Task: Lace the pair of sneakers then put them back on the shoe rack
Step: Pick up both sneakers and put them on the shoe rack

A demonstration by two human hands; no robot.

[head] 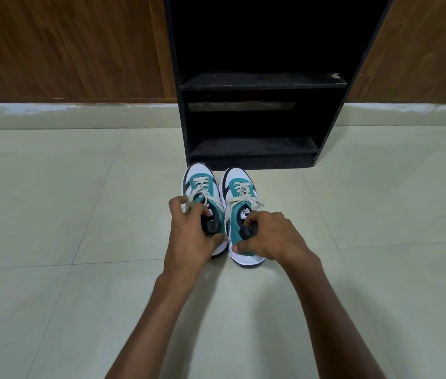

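Two white, teal and black sneakers stand side by side on the floor, toes pointing at the black shoe rack [263, 83]. Both have cream laces threaded through their eyelets. My left hand [191, 231] grips the heel collar of the left sneaker [198, 181], fingers hooked inside the opening. My right hand [268, 233] grips the heel collar of the right sneaker [239, 184] the same way, thumb on the back of the heel. The heels are mostly hidden under my hands.
The shoe rack has two dark shelves, an upper one [263, 80] and a lower one [252, 146], both bare. Pale floor tiles [79, 214] spread all around. Wooden panelling [66, 45] and a white skirting [52, 113] run behind.
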